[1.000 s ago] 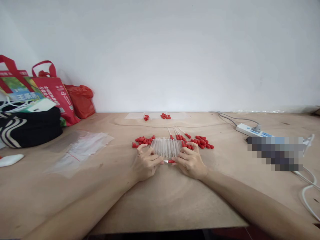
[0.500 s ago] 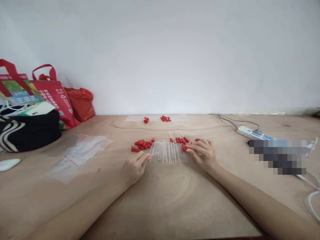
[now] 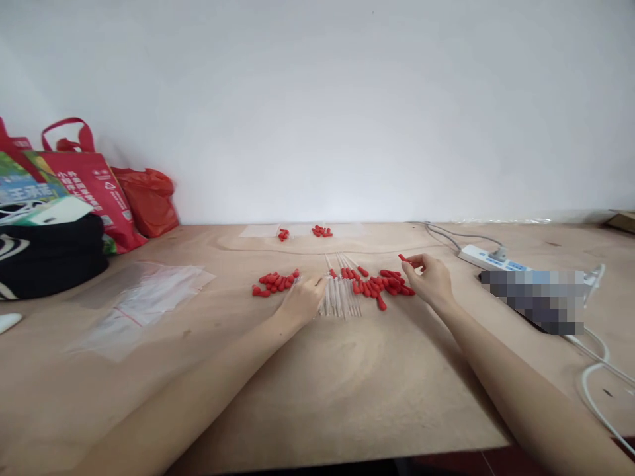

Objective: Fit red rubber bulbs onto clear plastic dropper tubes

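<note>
My left hand [image 3: 303, 303] is over the left end of a row of thin clear tubes [image 3: 342, 301], its fingers pinched together; what they hold is hidden. My right hand [image 3: 432, 279] is raised to the right of the row, pinching a small red rubber bulb [image 3: 403, 258] between thumb and fingers. Below and left of it lies a pile of red bulbs [image 3: 391, 283] by the right end of the tubes. Another cluster of red bulbs [image 3: 272, 283] sits left of my left hand. Behind the row, several tubes with red bulbs on their ends [image 3: 349, 272] point toward the wall.
Clear plastic bags [image 3: 153, 297] lie flat on the left, near a black bag [image 3: 54, 258] and red shopping bags [image 3: 99, 192]. Small red groups [image 3: 322, 231] rest at the back. A power strip [image 3: 489, 258] with cables and a blurred dark object [image 3: 538, 301] are at right.
My right hand has lifted away from the red pile, moving right and back with a bulb. The left hand has shifted right over the tubes. The view has moved slightly.
</note>
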The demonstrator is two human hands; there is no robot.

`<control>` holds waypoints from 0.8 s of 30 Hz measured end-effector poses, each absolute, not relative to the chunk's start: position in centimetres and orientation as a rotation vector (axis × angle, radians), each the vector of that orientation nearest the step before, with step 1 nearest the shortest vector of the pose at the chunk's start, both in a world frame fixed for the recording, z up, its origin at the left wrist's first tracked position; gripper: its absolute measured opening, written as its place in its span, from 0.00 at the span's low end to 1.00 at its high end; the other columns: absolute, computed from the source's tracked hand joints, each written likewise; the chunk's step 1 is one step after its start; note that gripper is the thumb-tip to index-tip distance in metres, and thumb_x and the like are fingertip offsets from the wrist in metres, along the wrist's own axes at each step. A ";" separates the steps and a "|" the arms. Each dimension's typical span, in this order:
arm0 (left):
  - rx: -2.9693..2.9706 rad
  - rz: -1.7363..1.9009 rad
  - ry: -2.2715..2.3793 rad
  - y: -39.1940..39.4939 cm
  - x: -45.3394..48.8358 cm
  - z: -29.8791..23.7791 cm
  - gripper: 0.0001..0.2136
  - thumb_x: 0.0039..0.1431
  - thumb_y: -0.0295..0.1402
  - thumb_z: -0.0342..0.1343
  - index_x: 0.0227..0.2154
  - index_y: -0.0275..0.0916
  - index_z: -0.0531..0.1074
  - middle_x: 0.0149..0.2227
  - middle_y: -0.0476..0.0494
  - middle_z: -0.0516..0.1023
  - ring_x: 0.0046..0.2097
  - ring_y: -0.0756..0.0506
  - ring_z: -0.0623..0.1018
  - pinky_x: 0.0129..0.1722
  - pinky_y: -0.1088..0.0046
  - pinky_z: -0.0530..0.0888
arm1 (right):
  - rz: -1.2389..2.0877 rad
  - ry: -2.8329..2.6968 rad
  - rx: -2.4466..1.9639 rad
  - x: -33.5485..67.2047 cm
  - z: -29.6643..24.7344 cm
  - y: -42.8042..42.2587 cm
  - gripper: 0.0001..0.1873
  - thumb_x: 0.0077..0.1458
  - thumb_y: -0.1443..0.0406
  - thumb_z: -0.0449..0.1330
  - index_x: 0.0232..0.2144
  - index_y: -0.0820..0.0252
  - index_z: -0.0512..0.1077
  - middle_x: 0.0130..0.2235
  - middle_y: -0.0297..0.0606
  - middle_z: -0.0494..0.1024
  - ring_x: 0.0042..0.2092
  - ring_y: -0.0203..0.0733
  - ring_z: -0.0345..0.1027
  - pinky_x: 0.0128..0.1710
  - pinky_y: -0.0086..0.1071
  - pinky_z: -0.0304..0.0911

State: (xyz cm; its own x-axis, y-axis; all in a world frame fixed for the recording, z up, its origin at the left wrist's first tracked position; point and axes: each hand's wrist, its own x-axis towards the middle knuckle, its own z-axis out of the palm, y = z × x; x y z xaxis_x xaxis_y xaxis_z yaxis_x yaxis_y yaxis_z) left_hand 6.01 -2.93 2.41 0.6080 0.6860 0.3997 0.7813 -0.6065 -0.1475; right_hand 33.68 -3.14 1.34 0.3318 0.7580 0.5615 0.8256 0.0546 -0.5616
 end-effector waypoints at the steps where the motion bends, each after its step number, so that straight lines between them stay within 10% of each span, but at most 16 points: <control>1: -2.524 -0.439 -1.176 -3.0 6.2 2.5 0.07 0.54 0.23 0.45 0.30 0.35 0.67 0.32 0.43 0.71 0.35 0.47 0.72 0.34 0.72 0.70 | -0.082 -1.447 -1.730 33.7 1.5 -3.2 0.16 0.46 0.55 0.51 0.29 0.60 0.71 0.29 0.39 0.75 0.33 0.44 0.63 0.33 0.35 0.55; 24: -2.680 -0.986 -1.064 -4.1 5.5 1.7 0.18 0.53 0.43 0.50 0.39 0.32 0.68 0.34 0.40 0.70 0.38 0.44 0.71 0.38 0.66 0.70 | 0.058 -1.537 -1.988 33.4 1.8 -3.5 0.21 0.47 0.48 0.49 0.25 0.55 0.74 0.24 0.37 0.74 0.32 0.44 0.66 0.33 0.35 0.53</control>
